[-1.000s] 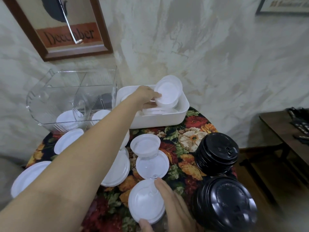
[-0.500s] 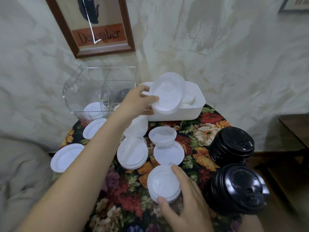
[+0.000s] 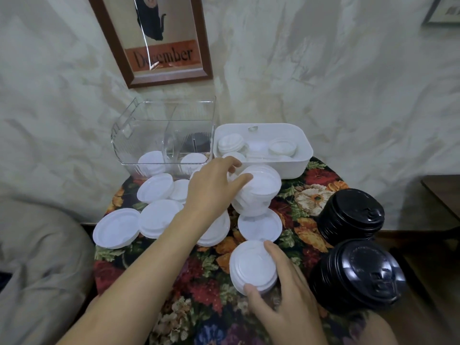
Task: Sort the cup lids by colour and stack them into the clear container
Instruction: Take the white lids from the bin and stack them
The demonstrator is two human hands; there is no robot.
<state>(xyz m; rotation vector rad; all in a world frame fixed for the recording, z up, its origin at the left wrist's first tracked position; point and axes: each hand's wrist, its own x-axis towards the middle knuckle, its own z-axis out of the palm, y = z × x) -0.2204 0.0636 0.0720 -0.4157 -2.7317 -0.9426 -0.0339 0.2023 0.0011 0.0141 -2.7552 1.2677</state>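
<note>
Lowered from the bin (image 3: 295,168), lid stack (image 3: 261,191) lies inside left grip (image 3: 211,188).

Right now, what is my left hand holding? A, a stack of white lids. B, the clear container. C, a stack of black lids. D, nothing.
A: the left hand grips a stack of white lids in front of the white tub, away from the black lids.

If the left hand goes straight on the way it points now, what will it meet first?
Probably the front wall of the white tub; the left hand, gripping white lids, points there, though depth is unclear.
</note>
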